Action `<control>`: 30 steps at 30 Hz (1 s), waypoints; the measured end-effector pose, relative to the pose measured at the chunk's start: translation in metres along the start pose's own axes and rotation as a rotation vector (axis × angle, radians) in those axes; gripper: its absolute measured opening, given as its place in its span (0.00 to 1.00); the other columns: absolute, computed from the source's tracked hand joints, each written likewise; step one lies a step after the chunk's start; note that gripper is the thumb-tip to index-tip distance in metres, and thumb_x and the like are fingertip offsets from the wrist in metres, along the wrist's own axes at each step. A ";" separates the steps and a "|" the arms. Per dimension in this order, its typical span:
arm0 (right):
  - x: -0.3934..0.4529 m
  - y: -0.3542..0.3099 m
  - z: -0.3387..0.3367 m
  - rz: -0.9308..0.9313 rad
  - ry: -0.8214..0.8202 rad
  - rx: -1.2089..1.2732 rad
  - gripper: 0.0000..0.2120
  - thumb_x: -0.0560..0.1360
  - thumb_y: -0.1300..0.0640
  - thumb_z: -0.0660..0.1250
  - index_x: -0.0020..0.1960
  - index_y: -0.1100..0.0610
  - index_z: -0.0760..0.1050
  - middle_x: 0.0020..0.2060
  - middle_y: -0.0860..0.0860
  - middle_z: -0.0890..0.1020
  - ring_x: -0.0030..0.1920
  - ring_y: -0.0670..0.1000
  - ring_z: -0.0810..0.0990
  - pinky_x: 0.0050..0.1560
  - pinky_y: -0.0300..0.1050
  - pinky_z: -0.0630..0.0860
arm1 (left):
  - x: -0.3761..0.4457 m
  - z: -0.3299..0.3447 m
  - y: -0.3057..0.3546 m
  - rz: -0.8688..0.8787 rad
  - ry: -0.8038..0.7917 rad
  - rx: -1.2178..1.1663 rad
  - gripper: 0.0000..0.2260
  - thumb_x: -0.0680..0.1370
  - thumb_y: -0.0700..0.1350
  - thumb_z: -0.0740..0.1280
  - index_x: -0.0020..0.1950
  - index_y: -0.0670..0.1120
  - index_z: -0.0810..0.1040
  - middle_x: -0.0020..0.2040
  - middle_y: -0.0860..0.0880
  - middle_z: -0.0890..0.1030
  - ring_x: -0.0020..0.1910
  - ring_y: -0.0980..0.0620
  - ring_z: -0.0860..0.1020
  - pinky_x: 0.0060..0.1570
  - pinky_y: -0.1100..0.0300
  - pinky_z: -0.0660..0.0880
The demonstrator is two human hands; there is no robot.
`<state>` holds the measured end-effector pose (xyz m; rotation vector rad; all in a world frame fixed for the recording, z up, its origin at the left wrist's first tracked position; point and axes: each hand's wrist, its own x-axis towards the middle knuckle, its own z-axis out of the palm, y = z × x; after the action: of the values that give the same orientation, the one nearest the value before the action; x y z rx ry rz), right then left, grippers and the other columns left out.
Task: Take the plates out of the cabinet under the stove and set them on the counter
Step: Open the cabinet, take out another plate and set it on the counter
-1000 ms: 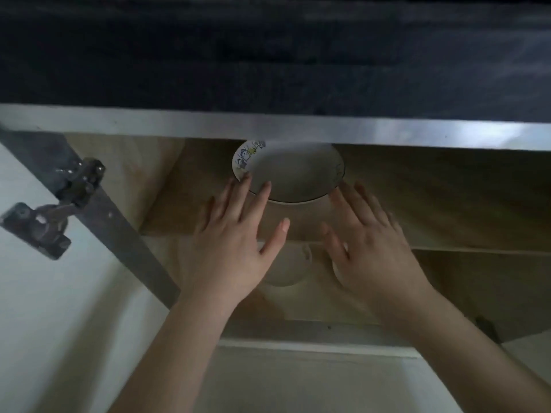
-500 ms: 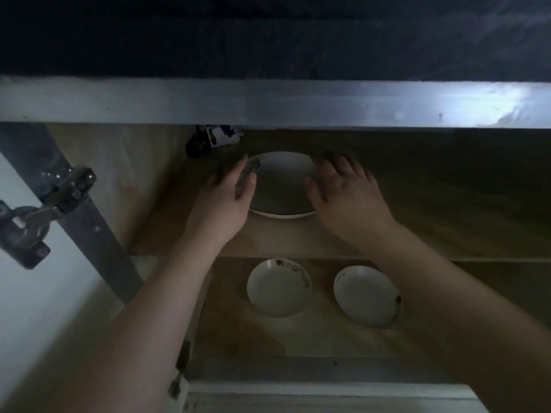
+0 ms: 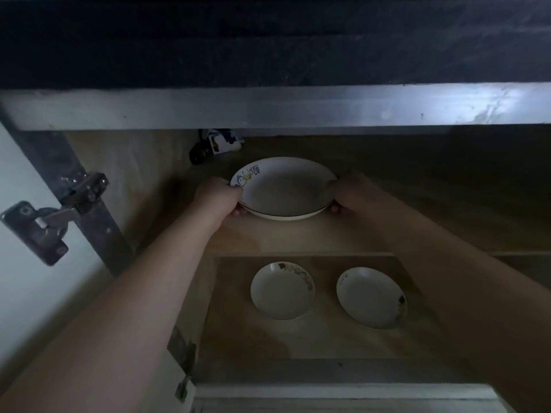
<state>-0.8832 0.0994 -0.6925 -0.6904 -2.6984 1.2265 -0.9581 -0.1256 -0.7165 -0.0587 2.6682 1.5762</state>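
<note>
Two hands grip the large white plate (image 3: 286,189) on the cabinet's upper shelf (image 3: 298,236): the left hand (image 3: 219,198) curls round its left rim, the right hand (image 3: 350,193) round its right. Two smaller plates, one (image 3: 281,290) beside another (image 3: 371,298), lie on the lower shelf.

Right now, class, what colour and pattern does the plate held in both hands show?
White plate, with a small blue-and-yellow cartoon print on its left rim; the head view shows it.
</note>
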 end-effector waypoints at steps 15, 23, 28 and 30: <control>-0.001 -0.001 -0.004 -0.053 -0.097 0.046 0.16 0.81 0.61 0.55 0.38 0.65 0.73 0.15 0.51 0.75 0.14 0.43 0.72 0.16 0.31 0.67 | -0.029 -0.005 -0.017 -0.024 0.015 -0.252 0.13 0.81 0.46 0.64 0.65 0.50 0.75 0.51 0.48 0.82 0.37 0.54 0.84 0.26 0.69 0.75; -0.027 0.000 -0.012 -0.077 -0.050 -0.003 0.13 0.81 0.61 0.55 0.39 0.56 0.71 0.22 0.51 0.79 0.19 0.44 0.77 0.18 0.29 0.67 | -0.059 -0.017 -0.015 -0.031 -0.035 -0.297 0.06 0.80 0.46 0.65 0.53 0.55 0.79 0.48 0.53 0.84 0.40 0.57 0.84 0.32 0.67 0.78; -0.076 -0.003 -0.020 0.025 -0.035 0.050 0.08 0.81 0.59 0.60 0.44 0.58 0.73 0.35 0.50 0.77 0.42 0.55 0.81 0.30 0.40 0.70 | -0.103 -0.031 -0.008 -0.134 -0.097 -0.156 0.10 0.79 0.39 0.64 0.48 0.55 0.77 0.46 0.50 0.84 0.36 0.55 0.84 0.31 0.62 0.79; -0.099 -0.005 -0.030 0.031 -0.034 0.003 0.08 0.82 0.58 0.59 0.44 0.55 0.72 0.31 0.47 0.74 0.38 0.57 0.80 0.29 0.42 0.69 | -0.121 -0.040 0.001 -0.180 -0.114 -0.099 0.09 0.80 0.40 0.63 0.49 0.56 0.76 0.47 0.51 0.82 0.35 0.57 0.83 0.31 0.62 0.80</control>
<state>-0.7887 0.0734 -0.6595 -0.7198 -2.7225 1.2599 -0.8378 -0.1587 -0.6894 -0.2002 2.4235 1.6018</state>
